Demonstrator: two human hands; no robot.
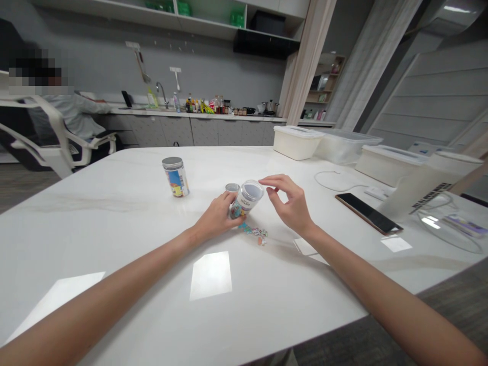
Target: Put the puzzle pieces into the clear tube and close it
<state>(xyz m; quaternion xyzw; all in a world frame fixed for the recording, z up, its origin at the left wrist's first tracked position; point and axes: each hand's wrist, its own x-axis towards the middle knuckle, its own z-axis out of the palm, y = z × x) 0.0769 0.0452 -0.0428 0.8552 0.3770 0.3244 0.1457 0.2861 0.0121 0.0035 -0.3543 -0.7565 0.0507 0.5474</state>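
Head view: tilted jar (246, 199) clasped in left hand (218, 216), open-fingered right hand (290, 203) just beside.

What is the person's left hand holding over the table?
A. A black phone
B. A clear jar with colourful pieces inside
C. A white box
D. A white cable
B: the left hand grips a tilted clear jar with colourful bits inside.

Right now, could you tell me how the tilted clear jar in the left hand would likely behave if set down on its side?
The clear jar looks round, so it would probably roll on the smooth table. Its mouth seems open, so more small pieces might spill.
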